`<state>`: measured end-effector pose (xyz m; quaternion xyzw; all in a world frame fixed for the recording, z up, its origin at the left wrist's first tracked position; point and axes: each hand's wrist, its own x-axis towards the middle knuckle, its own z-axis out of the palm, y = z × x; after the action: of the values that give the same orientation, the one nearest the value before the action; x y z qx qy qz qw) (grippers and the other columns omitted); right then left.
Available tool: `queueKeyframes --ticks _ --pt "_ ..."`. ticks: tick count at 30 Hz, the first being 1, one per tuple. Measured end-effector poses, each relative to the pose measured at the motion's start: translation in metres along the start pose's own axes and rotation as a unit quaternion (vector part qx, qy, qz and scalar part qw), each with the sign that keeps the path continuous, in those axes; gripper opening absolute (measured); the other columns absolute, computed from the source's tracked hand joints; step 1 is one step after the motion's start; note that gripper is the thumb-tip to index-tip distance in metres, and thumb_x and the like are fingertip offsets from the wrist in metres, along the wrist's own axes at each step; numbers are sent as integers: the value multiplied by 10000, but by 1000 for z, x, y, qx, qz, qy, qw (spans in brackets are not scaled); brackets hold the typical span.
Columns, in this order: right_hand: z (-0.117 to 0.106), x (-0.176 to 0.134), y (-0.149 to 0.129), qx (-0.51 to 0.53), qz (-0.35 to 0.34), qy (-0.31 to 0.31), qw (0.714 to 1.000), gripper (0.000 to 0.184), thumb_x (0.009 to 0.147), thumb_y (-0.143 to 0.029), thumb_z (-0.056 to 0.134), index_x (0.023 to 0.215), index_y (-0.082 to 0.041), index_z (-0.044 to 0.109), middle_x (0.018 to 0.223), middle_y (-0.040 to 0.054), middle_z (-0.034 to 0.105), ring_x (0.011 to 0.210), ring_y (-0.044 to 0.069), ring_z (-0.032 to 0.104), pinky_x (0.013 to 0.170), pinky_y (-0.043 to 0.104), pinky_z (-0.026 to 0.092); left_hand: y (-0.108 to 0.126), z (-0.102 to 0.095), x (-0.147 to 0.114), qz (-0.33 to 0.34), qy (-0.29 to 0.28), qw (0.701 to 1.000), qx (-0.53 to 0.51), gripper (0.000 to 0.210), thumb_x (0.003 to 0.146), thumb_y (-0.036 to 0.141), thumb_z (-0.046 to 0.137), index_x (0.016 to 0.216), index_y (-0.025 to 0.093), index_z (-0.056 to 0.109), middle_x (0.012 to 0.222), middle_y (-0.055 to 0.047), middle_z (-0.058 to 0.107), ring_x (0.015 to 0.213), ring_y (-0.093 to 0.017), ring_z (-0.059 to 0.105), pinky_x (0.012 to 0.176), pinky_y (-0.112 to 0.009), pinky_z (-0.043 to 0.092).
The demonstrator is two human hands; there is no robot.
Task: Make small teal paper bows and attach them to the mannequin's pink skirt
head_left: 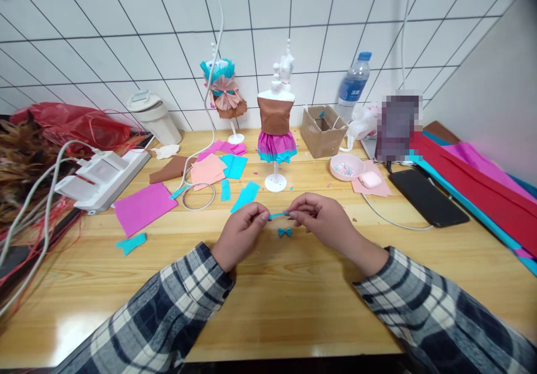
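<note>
Between my two hands a narrow blue paper strip point(277, 215) is stretched level, just above the table. My left hand point(245, 228) pinches its left end between thumb and forefinger. The other end is pinched by my right hand point(323, 220). Directly below the strip a small blue bow point(285, 232) lies on the wood. Behind my hands stands a small white dress form point(276, 91), wearing a brown top point(275, 116) and a magenta skirt point(274, 142) with a blue hem. A blue paper piece point(245, 196) lies just beyond my left hand.
Paper pieces, including a magenta sheet point(145, 208), lie to the left near a tape roll point(198, 208) and a power strip point(113, 187). Another dressed form point(226, 91) stands behind. A cardboard box point(321, 136), pink bowl point(346, 167), phone point(428, 196) and water bottle point(354, 80) are on the right.
</note>
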<state>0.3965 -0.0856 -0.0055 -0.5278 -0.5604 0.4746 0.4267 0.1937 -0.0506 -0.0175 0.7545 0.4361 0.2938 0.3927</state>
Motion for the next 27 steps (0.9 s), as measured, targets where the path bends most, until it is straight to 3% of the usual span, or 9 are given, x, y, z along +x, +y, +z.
queueKeyframes --ticks 6,12,16,19,21,22,24,27 --pt "-14 4 -2 27 23 20 999 202 758 -329 656 889 -182 610 766 18 650 594 112 590 420 188 435 -1 -1 -2 29 -9 1000 -1 252 935 351 418 782 179 522 746 1 507 735 -153 478 691 -271 383" --pt "-26 6 2 21 20 16 999 235 789 -342 632 969 -192 656 811 29 683 577 101 595 432 193 444 -1 -3 -2 62 -16 998 2 278 948 346 382 764 182 510 752 -9 504 749 -163 486 702 -285 385" --pt "-21 4 -2 9 23 -9 1000 233 795 -316 630 985 -185 660 804 33 699 569 100 601 451 202 449 -1 -7 -1 71 -23 996 43 371 950 387 367 667 182 492 690 -13 487 714 -176 484 688 -306 384" --pt "-12 -1 -5 -19 2 -41 999 196 801 -267 622 976 -189 665 828 35 713 593 103 618 504 216 477 6 -8 -4 100 22 992 80 330 928 449 414 913 172 593 921 -68 606 924 -223 533 849 -359 386" --pt "-5 -5 -5 -38 -27 -61 997 184 810 -241 614 977 -196 675 854 34 720 626 110 636 550 226 496 12 -5 -7 139 11 987 76 382 905 480 456 1121 186 572 1165 -100 585 1119 -252 491 975 -397 338" --pt "-2 -6 -5 -45 -41 -69 996 187 813 -230 611 985 -200 678 861 32 723 638 111 644 570 229 503 14 -2 -9 151 -8 986 72 378 901 475 469 1132 196 576 1208 -100 574 1153 -253 480 996 -401 329" --pt "2 -9 -6 -57 -68 -77 993 204 817 -204 607 1008 -209 680 886 26 728 641 108 650 587 227 508 17 2 -11 149 -37 986 69 282 910 425 482 1025 204 616 1132 -86 617 1089 -232 528 957 -384 364" --pt "3 -12 -7 -95 -110 -75 987 215 819 -171 600 1004 -226 696 896 10 736 635 100 648 580 215 502 19 6 -12 128 -37 987 92 197 921 347 490 902 201 621 932 -50 663 915 -196 577 860 -359 392"
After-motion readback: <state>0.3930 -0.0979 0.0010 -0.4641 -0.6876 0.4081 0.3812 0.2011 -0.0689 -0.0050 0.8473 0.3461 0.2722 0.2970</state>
